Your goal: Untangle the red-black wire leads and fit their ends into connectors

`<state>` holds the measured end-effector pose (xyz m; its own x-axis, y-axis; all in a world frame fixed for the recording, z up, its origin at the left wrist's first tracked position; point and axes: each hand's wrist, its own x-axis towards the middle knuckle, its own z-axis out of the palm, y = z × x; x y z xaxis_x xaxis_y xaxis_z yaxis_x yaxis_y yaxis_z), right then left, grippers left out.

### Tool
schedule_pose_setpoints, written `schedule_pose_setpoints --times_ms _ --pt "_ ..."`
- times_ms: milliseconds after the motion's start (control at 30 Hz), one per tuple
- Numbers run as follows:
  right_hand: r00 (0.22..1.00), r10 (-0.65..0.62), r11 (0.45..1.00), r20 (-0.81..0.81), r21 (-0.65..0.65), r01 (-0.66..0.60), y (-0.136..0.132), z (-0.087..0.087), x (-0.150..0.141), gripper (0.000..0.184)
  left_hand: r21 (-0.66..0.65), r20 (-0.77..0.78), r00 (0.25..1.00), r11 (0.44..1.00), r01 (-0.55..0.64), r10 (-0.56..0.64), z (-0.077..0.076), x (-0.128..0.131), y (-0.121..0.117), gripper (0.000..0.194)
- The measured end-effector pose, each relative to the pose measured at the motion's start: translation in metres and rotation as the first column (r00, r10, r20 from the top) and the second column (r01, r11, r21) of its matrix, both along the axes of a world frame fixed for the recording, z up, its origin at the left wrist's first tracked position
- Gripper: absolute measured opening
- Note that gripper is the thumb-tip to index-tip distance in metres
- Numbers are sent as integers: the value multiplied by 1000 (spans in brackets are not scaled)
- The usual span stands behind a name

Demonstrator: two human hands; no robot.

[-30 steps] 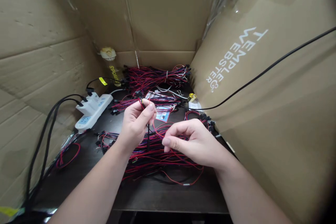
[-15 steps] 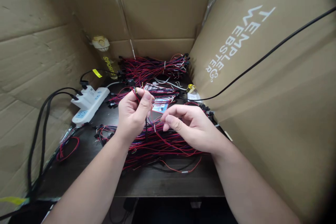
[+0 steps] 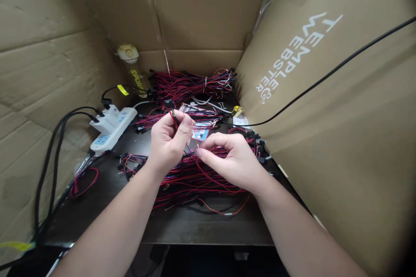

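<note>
My left hand [image 3: 170,140] is closed round a wire harness, whose black connector [image 3: 169,104] sticks up above the fingers with several thin coloured wires. Close by on the right, my right hand [image 3: 227,153] pinches a thin red wire [image 3: 196,137] at a small pale sleeve between thumb and forefinger. This wire runs up to the left hand. Beneath both hands lies a thick heap of red, black and purple wires [image 3: 208,177] on the dark table [image 3: 227,231]. The wire ends inside the left fist are hidden.
A tied wire bundle [image 3: 191,88] lies at the back, with a smaller bundle [image 3: 152,122] before it. On the left sits a white power strip [image 3: 113,130] with plugs. Cardboard walls [image 3: 312,147] enclose the table, and a black cable [image 3: 312,88] crosses the right side.
My right hand has moved slightly left and closed its fingertips on the wire at the pale sleeve. My left hand still holds the harness, shifted slightly right.
</note>
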<state>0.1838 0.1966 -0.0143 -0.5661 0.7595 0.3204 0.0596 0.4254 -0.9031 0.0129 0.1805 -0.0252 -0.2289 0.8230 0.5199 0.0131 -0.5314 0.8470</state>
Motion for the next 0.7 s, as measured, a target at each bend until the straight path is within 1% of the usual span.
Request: schedule_pose_setpoints --times_ms 100,200,300,367,433,500,600,700 --pt "997 0 989 -77 -148 -12 -1 4 1 20 6 -77 997 1000 7 -7 0 0 -3 28" --pt "977 40 963 -212 -253 -94 0 6 2 26 17 -149 988 999 29 -26 1 1 -6 24" --pt "941 98 923 -324 -324 -208 3 6 4 27 10 -209 973 995 97 -93 1 1 -8 22" --pt "923 120 902 -365 -349 -255 5 5 5 25 -10 -200 966 987 163 -161 0 0 -8 21" --pt "921 123 894 -370 -362 -265 6 4 7 25 -23 -113 970 977 214 -215 -1 -2 -7 21" --pt "933 130 896 -335 -362 -255 5 4 8 27 -19 36 968 968 251 -250 -1 -2 -7 21" --pt "950 156 901 -272 -354 -250 2 7 9 31 5 238 928 956 295 -287 3 -3 -7 25" --pt "946 189 890 -265 -360 -279 -1 10 10 33 -7 313 903 950 313 -295 10 -2 -9 28"
